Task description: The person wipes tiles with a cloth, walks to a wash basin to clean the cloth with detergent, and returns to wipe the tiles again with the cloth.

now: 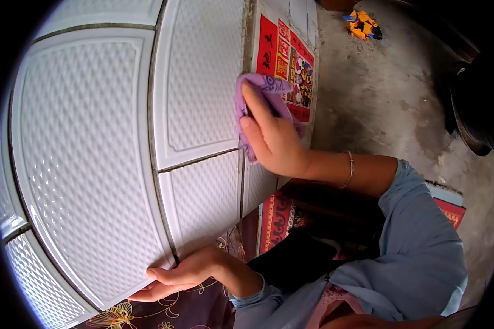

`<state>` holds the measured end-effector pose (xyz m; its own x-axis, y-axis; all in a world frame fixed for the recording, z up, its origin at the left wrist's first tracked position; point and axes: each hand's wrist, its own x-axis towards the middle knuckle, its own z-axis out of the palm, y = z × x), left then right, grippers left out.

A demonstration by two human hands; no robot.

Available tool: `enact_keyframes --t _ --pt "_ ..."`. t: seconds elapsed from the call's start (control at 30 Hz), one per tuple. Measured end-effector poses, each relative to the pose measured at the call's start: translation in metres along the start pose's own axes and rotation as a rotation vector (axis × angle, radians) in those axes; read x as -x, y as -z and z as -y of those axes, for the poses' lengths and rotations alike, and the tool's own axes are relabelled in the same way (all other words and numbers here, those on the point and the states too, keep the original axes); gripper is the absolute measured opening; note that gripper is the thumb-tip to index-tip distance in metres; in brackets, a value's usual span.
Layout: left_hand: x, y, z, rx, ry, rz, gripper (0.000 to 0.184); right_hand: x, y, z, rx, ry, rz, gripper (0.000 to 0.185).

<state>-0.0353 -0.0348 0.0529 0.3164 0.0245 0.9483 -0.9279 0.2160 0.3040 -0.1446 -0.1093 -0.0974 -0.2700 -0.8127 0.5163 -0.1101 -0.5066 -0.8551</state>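
Note:
My right hand (277, 137), with a bangle on the wrist, is closed on a crumpled purple cloth (246, 140) with dark printed marks. The cloth is pressed against the white tiled surface (88, 148) at its far right edge, beside a red printed paper (266, 46). Several fingers are hidden behind the hand and the cloth. Lower down, my left hand (195, 274) grips the near edge of the tiles, thumb on top and the other fingers along the underside.
Dark grout lines run between the embossed tiles. An orange and blue toy-like object (362, 26) lies on the concrete floor (384, 93). Dark flowered fabric (186, 310) hangs below the tiled edge. Red patterned panels (274, 225) stand beneath, and a dark object (475, 109) is at right.

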Motion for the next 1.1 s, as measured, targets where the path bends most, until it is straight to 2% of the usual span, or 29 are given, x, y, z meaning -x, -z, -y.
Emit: enact_keyframes --t 0.07,0.13,0.23,0.3,0.33,0.43,0.5,0.57,0.6,0.67,0.7,0.77,0.83,0.87,0.93,1.0,1.03,1.1 --pt "-0.001 -0.001 0.001 -0.018 -0.016 0.007 0.068 -0.014 0.005 -0.003 -0.059 -0.078 0.003 0.053" --pt "-0.002 0.002 0.007 -0.003 -0.025 0.004 0.068 -0.042 0.012 -0.017 -0.029 -0.287 -0.045 0.052" --pt "-0.003 0.002 0.010 0.016 -0.039 0.007 0.068 -0.083 0.030 -0.041 -0.032 -0.341 -0.029 0.051" --pt "-0.005 0.007 0.013 -0.008 -0.040 0.026 0.067 -0.097 0.043 -0.034 -0.362 -0.477 -0.064 0.043" --pt "-0.005 0.007 0.015 -0.005 -0.040 0.016 0.067 -0.098 0.043 -0.051 -0.354 -0.539 -0.034 0.045" --pt "-0.007 0.008 0.017 -0.019 -0.061 0.029 0.067 -0.084 0.045 -0.050 -0.196 -0.508 0.030 0.048" --pt "-0.005 0.007 0.016 -0.033 -0.063 0.038 0.067 -0.048 0.031 -0.051 0.120 -0.337 0.138 0.052" --pt "-0.003 0.005 0.013 -0.016 -0.015 0.010 0.067 -0.003 0.018 -0.041 0.065 -0.181 0.145 0.054" --pt "-0.003 0.005 0.013 -0.022 -0.017 0.017 0.067 0.017 0.015 -0.036 0.062 -0.190 0.149 0.054" --pt "-0.004 0.006 0.013 -0.060 -0.039 0.024 0.067 0.042 0.012 -0.028 0.039 -0.001 0.218 0.056" --pt "-0.003 0.006 0.013 -0.069 -0.037 0.029 0.067 0.045 0.011 -0.029 0.038 -0.009 0.225 0.056" --pt "-0.003 0.004 0.011 -0.041 -0.032 0.010 0.067 0.043 0.006 -0.030 0.035 0.317 0.003 0.056" --pt "0.000 0.003 0.012 -0.024 -0.033 0.027 0.067 0.037 0.003 -0.044 0.056 0.298 -0.006 0.054" --pt "0.000 0.002 0.011 -0.002 -0.035 0.040 0.067 0.032 0.004 -0.051 0.079 0.285 -0.018 0.052" --pt "-0.002 0.006 0.013 -0.059 -0.049 0.043 0.069 0.016 0.014 -0.056 0.157 0.002 0.054 0.050" --pt "-0.003 0.011 0.016 -0.113 -0.057 0.044 0.071 -0.011 0.013 -0.076 0.062 -0.205 0.012 0.049" --pt "-0.003 0.011 0.017 -0.085 -0.045 0.059 0.074 -0.027 0.028 -0.047 -0.086 -0.357 0.062 0.052" --pt "-0.002 0.006 0.014 -0.072 -0.037 0.076 0.077 -0.015 0.031 -0.045 0.020 -0.321 0.141 0.053"
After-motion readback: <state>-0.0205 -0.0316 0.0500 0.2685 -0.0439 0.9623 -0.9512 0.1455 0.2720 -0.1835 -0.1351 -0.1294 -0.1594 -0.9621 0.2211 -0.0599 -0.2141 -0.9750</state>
